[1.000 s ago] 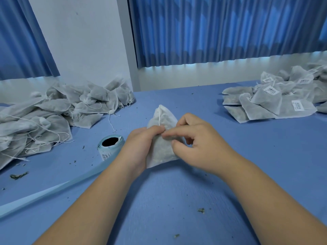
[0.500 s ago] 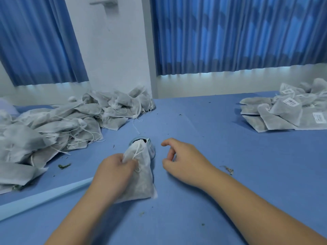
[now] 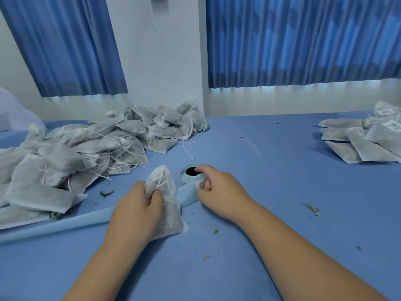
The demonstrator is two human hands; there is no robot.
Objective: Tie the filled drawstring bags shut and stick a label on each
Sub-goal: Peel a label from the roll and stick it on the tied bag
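1. A second ago both hands were working at the neck of the bag (image 3: 170, 205). Half a second ago the right hand had let go and hung open beside it.
2. Now the right hand (image 3: 223, 192) is on the roll (image 3: 186, 177). Its index finger curls over the core, and thumb and another finger pinch a white label (image 3: 202, 184) at the roll's front.
3. The left hand (image 3: 136, 209) keeps its grip on the bag, with fingers curled into the upper half. The bag lies on the surface (image 3: 271, 181) just left of the roll and across the pale blue strip (image 3: 65, 224). Its neck is gathered and its string ends hang loose down the front.
4. My reading is that the tying of this bag is done and the labelling step has begun. The next move is probably to peel the label free and press it on a flat part of the bag.
5. The strip trails off to the left, probably spent backing.
6. The left pile (image 3: 82, 148) shows no labels, so plenty of bags remain. The right pile (image 3: 358, 146) carries white tags (image 3: 392, 126) and looks finished.
7. Writing: the pinched label bears dark print, perhaps a code block, but it is unreadable. The tags on the right pile show similar dark marks, too small to read. No brand shows anywhere.
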